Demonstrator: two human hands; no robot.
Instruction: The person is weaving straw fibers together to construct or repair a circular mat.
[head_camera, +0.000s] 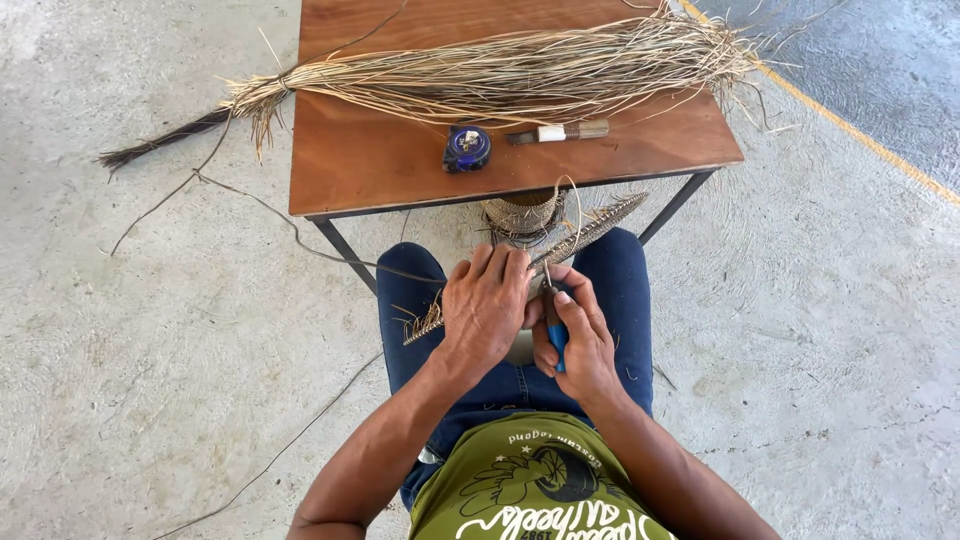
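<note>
Weaving underway: left hand (487, 312) pins woven fibre strip (585, 232) on lap, right hand (578, 345) closed around blue-handled tool (556, 342); next stitch needs steady strip.

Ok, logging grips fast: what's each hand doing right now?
Left hand: closed over the woven strip on the lap.
Right hand: closed on a blue-handled tool.
</note>
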